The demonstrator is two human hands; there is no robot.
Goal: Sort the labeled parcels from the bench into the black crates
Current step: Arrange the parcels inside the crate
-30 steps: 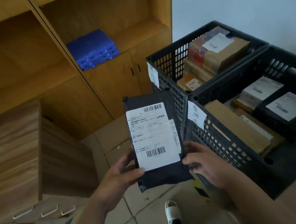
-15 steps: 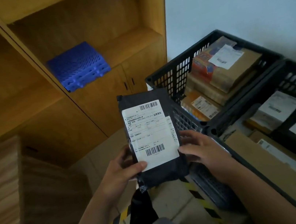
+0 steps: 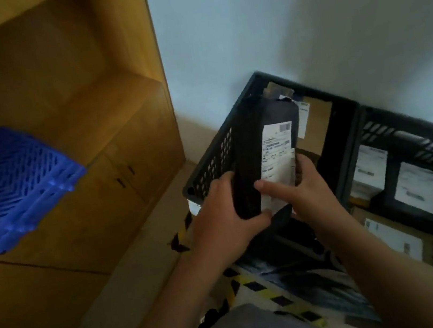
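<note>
Both hands gripped the black parcel (image 3: 270,155): left hand (image 3: 226,218) around its lower edge, right hand (image 3: 301,193) at three o'clock, thumb on the label. It stood tilted over the left crate (image 3: 209,162); the right crate (image 3: 400,125) sat beside it.

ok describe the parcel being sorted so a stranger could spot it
Find the two black crates by the pale wall; the parcel is over the left crate, held by the left hand and right hand. It is the only black pouch held on edge; the others lie flat.
</note>
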